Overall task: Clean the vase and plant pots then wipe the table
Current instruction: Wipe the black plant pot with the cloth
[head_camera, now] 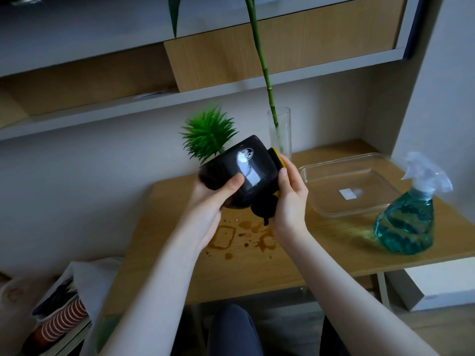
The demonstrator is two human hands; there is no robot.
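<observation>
Both hands are busy above the middle of the table [295,255]. Her or his left hand [213,199] curls round the black plant pot [239,173], thumb laid across its glossy side, and holds it tilted on its side in the air so that the green spiky plant [208,134] points toward the back edge. Against the pot's base the right hand [289,199] presses a cloth [267,209], dark with a yellow edge, fingers wrapped round it.

So the pot seems to be mid-clean: a whitish smear still shows on its side. Directly beneath, brown spills and a square ring stain [239,237] mark the table, so the wiping looks not yet done. Behind the pot, near the back edge, stands the glass vase [280,134] with a tall green stalk; whether it is already clean cannot be told. Toward the right edge lie a clear plastic tray [321,209] and, nearer the front right corner, a spray bottle [408,222] of blue-green liquid.
</observation>
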